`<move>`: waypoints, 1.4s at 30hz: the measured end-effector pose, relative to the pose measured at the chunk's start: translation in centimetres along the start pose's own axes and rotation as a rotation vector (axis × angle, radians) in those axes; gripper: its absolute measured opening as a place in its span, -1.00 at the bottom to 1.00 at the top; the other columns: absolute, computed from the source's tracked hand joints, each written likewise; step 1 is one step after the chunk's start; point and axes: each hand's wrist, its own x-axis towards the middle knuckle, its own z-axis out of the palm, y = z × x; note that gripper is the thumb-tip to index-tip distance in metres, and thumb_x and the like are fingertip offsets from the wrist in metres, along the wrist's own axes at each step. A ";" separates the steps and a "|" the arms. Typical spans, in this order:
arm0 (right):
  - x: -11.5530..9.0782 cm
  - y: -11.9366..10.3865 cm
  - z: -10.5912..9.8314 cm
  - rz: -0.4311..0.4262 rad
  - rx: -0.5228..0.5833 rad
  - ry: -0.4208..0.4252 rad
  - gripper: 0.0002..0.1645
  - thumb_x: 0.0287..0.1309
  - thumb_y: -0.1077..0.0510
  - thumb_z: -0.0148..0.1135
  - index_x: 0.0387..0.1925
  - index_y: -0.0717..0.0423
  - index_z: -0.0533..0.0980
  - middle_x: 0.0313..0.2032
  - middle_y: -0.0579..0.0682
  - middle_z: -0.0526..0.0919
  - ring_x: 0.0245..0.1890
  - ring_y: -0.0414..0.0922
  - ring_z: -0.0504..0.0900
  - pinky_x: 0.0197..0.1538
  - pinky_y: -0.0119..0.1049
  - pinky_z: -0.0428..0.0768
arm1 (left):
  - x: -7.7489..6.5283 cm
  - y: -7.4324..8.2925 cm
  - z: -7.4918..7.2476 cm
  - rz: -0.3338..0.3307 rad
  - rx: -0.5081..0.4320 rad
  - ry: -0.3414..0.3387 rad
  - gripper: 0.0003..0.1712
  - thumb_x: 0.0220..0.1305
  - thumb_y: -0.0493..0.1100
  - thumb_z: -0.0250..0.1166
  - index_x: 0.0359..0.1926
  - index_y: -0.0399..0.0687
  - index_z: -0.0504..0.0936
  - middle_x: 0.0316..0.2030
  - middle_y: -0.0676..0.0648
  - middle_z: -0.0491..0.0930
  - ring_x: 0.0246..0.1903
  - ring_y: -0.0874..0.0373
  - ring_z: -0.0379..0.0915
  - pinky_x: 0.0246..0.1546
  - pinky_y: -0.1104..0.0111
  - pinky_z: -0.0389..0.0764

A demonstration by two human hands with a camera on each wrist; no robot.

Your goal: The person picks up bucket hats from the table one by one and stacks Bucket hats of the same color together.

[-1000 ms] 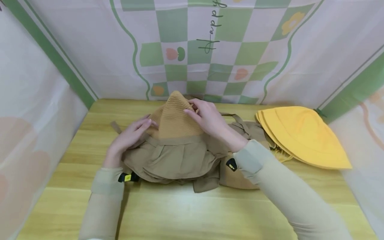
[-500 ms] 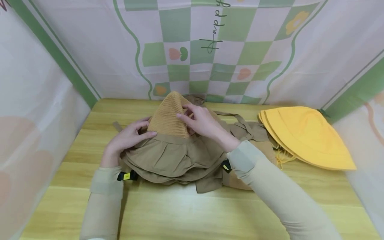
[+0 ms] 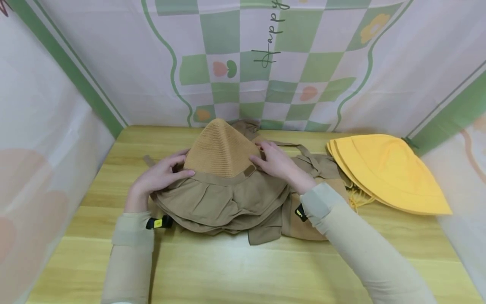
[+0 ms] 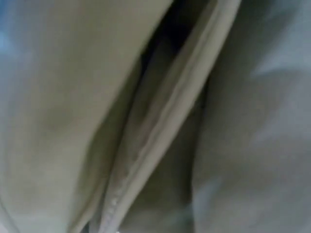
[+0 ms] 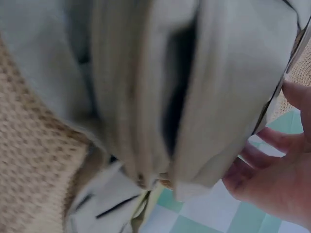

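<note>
A sun hat [image 3: 224, 154] with a tan woven crown and a pleated khaki brim lies over other khaki brims at the table's middle. My left hand [image 3: 159, 175] grips its left side, thumb on the band, fingers round behind. At the right side of the crown, my right hand [image 3: 275, 162] holds the hat with thumb in front and fingers behind. The left wrist view is filled by blurred folds of the khaki brim [image 4: 160, 126]. In the right wrist view, my right hand [image 5: 279, 160] has its fingers against the brim's edge [image 5: 233, 97].
Another tan and khaki hat [image 3: 307, 228] lies flat to the right, partly under my right forearm. Yellow hats [image 3: 391, 175] are stacked at the right end of the wooden table [image 3: 212, 270]. A printed cloth [image 3: 281, 76] hangs behind.
The right hand has moved from the dented crown to the hat's right side. The crown has filled out and a small brown tag shows. The left thumb now lies on the band.
</note>
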 end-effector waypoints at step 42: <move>-0.4 3.1 1.2 -0.055 0.039 -0.136 -0.34 0.52 -0.19 -0.09 0.42 0.11 0.34 0.31 0.20 0.50 0.32 0.16 0.48 0.36 0.11 0.41 | 0.7 -1.1 0.9 -0.334 0.188 -0.026 0.17 0.13 0.48 0.29 0.45 -0.26 0.19 0.36 -0.34 0.36 0.35 -0.26 0.32 0.35 -0.13 0.34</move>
